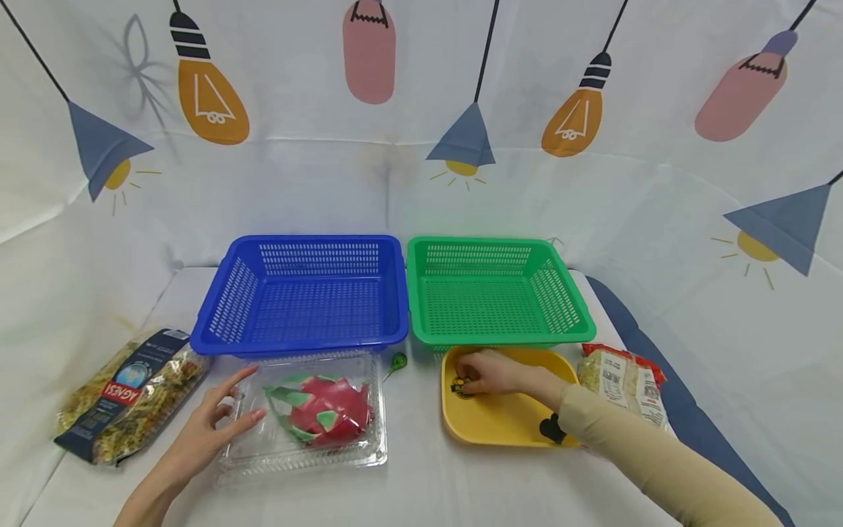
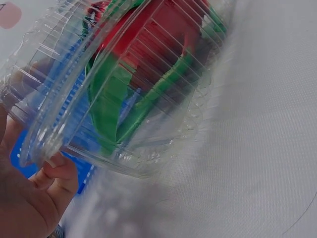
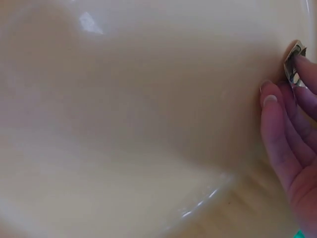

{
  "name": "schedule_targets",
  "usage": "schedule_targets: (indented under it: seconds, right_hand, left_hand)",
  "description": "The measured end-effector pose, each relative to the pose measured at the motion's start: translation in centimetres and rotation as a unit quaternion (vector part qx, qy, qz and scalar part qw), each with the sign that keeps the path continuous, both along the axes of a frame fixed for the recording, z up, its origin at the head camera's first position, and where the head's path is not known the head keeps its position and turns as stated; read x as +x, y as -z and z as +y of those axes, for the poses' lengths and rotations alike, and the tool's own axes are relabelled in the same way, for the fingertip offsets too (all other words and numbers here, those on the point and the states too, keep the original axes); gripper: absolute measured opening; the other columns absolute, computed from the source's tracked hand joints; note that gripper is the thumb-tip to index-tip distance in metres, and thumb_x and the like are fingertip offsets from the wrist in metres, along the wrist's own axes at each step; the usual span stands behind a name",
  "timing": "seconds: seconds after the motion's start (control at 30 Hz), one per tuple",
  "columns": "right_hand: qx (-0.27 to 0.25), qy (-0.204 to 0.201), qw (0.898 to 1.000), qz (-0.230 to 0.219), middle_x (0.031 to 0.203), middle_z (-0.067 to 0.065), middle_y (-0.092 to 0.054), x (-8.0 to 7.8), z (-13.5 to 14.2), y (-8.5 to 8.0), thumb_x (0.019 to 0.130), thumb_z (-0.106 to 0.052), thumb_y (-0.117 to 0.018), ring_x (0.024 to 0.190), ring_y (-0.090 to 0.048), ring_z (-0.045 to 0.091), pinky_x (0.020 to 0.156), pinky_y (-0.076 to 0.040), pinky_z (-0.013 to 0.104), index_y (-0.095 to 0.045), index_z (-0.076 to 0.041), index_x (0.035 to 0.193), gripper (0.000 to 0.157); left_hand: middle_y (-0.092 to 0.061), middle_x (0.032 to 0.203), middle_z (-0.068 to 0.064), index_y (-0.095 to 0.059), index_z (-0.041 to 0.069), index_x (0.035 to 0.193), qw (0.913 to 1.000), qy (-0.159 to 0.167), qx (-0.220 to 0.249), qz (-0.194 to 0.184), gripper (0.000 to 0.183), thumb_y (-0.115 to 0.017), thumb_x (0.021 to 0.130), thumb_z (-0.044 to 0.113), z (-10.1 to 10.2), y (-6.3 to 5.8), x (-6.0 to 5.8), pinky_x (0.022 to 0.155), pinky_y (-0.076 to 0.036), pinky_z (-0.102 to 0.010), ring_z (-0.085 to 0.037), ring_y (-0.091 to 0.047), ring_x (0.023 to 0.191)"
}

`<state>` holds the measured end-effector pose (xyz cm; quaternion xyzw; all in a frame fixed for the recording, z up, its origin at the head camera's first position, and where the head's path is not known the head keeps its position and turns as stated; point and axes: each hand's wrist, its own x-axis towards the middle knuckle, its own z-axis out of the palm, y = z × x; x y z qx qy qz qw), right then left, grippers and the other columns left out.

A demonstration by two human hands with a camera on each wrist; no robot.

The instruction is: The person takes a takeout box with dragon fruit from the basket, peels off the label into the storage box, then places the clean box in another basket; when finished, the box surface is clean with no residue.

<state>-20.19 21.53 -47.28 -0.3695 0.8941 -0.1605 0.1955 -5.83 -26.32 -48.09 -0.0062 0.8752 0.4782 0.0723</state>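
My left hand [image 1: 204, 435] is at the left side of a clear plastic clamshell box [image 1: 246, 450], fingers spread and fingertips at its edge. Inside the box lies a red dragon fruit [image 1: 332, 410] with green scales. In the left wrist view, the box wall [image 2: 148, 163] stands beside the fingers. My right hand [image 1: 490, 372] reaches into a yellow tray [image 1: 487, 421] and pinches a small, flat, dark patterned piece [image 3: 295, 62] near the tray's wall. A small black rounded shape [image 1: 552, 429] shows at the tray's lower right, beside my sleeve.
Behind stand a blue basket [image 1: 299, 344] and a green basket [image 1: 500, 338], side by side. An Agnesi pasta bag [image 1: 132, 395] lies at the left; a red-edged food packet [image 1: 626, 380] lies at the right. A green spoon-like thing [image 1: 398, 361] sits between box and tray.
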Motion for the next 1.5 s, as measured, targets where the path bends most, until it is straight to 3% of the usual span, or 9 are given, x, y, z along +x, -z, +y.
schedule_targets:
  seconds: [0.2,0.43,0.6,0.83,0.97,1.2,1.37,1.5]
  right_hand:
    - [0.009,0.008,1.000,-0.020,0.070,-0.011,-0.047,0.2,-0.3,-0.2,0.093,-0.028,-0.072,0.061,-0.041,0.002,0.057,-0.033,0.021,-0.059,-0.014,0.084,0.022]
    - [0.045,0.020,0.998,-0.046,0.079,-0.008,-0.051,0.2,0.4,-0.8,0.093,-0.028,-0.071,0.070,-0.045,0.007,0.065,-0.038,0.025,-0.060,-0.014,0.093,0.018]
    - [0.042,0.012,0.998,-0.054,0.082,-0.006,-0.052,-0.1,1.1,-1.1,0.094,-0.017,-0.068,0.074,-0.046,0.009,0.067,-0.039,0.026,-0.060,-0.012,0.095,0.009]
    - [0.035,0.023,0.997,-0.058,0.082,-0.006,-0.052,0.1,2.1,-1.4,0.087,-0.007,-0.070,0.075,-0.047,0.009,0.068,-0.041,0.027,-0.062,-0.013,0.095,0.013]
    - [0.033,0.036,0.995,-0.085,0.082,-0.005,-0.055,0.4,2.3,-2.1,0.086,-0.008,-0.072,0.073,-0.048,0.009,0.066,-0.042,0.025,-0.064,-0.011,0.097,0.014]
    - [-0.028,0.065,0.978,-0.197,0.090,0.005,-0.067,2.2,1.6,-4.7,0.097,-0.017,-0.066,0.072,-0.062,0.017,0.065,-0.052,0.027,-0.066,-0.005,0.109,0.018]
    - [-0.090,0.057,0.966,-0.237,0.098,0.010,-0.067,4.5,-0.8,-7.0,0.101,-0.027,-0.060,0.080,-0.066,0.021,0.075,-0.055,0.032,-0.065,-0.009,0.118,0.025]
    - [-0.153,0.071,0.950,-0.262,0.102,0.012,-0.066,6.3,-3.4,-7.6,0.102,-0.025,-0.059,0.085,-0.068,0.023,0.080,-0.057,0.036,-0.056,-0.011,0.131,0.032]
  left_hand:
    - [-0.031,0.146,-0.018,-0.021,0.029,0.161,0.9999,0.004,0.008,-0.009,0.073,-0.062,0.100,0.031,0.1,-0.1,-0.1,0.082,-0.041,-0.044,-0.026,-0.034,0.116]
    - [-0.031,0.146,-0.016,-0.021,0.030,0.161,0.9999,0.003,0.010,-0.013,0.073,-0.062,0.100,0.031,0.1,-0.1,0.0,0.083,-0.042,-0.043,-0.028,-0.034,0.118]
    - [-0.032,0.143,-0.017,-0.021,0.029,0.161,0.9999,0.002,0.009,-0.015,0.073,-0.062,0.100,0.029,-0.1,-0.1,0.0,0.081,-0.041,-0.042,-0.029,-0.035,0.117]
    - [-0.034,0.143,-0.016,-0.022,0.027,0.161,1.0000,-0.001,-0.003,-0.006,0.074,-0.063,0.100,0.029,0.0,-0.1,0.0,0.085,-0.039,-0.044,-0.019,-0.031,0.115]
    - [-0.033,0.142,-0.013,-0.022,0.028,0.161,1.0000,-0.003,0.006,-0.003,0.073,-0.063,0.100,0.028,0.0,0.0,0.1,0.086,-0.038,-0.045,-0.011,-0.029,0.112]
    - [-0.032,0.142,-0.013,-0.022,0.028,0.161,0.9999,-0.003,0.012,-0.003,0.073,-0.062,0.100,0.027,0.1,0.1,0.1,0.087,-0.038,-0.047,-0.011,-0.029,0.113]
    - [-0.032,0.142,-0.013,-0.023,0.027,0.161,0.9999,-0.003,0.013,0.000,0.073,-0.063,0.100,0.027,0.0,0.1,0.1,0.088,-0.037,-0.047,-0.002,-0.027,0.110]
    - [-0.032,0.140,-0.012,-0.023,0.027,0.161,1.0000,-0.002,0.008,0.001,0.073,-0.063,0.100,0.027,0.0,0.1,0.0,0.086,-0.038,-0.044,-0.008,-0.028,0.111]
